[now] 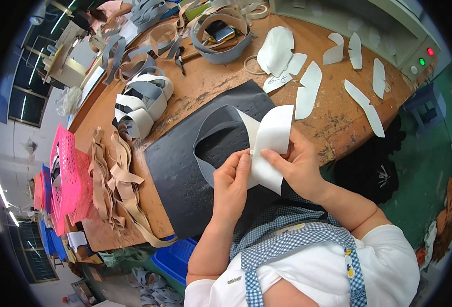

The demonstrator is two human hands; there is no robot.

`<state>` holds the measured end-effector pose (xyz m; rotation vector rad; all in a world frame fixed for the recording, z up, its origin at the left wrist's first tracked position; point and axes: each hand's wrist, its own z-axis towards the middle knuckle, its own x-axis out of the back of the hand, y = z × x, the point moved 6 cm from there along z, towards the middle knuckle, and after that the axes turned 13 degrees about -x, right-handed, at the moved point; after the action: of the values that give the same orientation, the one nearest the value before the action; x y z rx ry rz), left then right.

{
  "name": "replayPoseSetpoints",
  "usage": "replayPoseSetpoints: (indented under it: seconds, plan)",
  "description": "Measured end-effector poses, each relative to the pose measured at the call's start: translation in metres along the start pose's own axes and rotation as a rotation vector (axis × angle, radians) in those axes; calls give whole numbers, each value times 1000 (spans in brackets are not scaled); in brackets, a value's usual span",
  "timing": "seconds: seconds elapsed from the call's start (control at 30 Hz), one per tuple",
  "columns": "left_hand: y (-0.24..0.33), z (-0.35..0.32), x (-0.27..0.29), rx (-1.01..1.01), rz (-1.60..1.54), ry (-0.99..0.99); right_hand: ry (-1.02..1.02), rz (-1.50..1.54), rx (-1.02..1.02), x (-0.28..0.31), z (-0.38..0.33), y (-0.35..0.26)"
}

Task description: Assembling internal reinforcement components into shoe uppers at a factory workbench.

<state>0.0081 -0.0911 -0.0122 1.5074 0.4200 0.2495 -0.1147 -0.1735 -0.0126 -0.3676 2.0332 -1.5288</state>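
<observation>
A white cut piece (273, 134), stiff and curved, is held up over a black mat (172, 176). My right hand (304, 162) is closed on its right side, thumb on the front and the other fingers behind. Along its left edge lies a grey strip (205, 120), bent into a loop with a pale inner face. My left hand (231, 180) pinches at the seam where strip and white piece meet. Exactly how the two are joined there is hidden by my fingertips.
Several white pieces (308, 91) lie on the wooden table (333, 128) at the right. A grey machine (410, 51) with lit buttons stands behind them. Tan strips (118, 179), a bundle of loops (143, 100) and a pink basket (70, 174) are at the left.
</observation>
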Motion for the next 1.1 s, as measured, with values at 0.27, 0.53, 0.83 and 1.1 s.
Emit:
replayPoseSetpoints:
  seconds: [0.27,0.53,0.83,1.1]
  plan:
    - [-6,-11,26,61,-80,98,-98,-249,-68,-6,18,-23]
    - [-1,-18,45,44,-154,138,-198,-282,-3,-18,30,-16]
    - [2,-18,44,21,-200,112,-243,-160,-19,-21,34,-5]
    - [3,-15,37,44,-77,148,-183,-286,51,-25,32,-12]
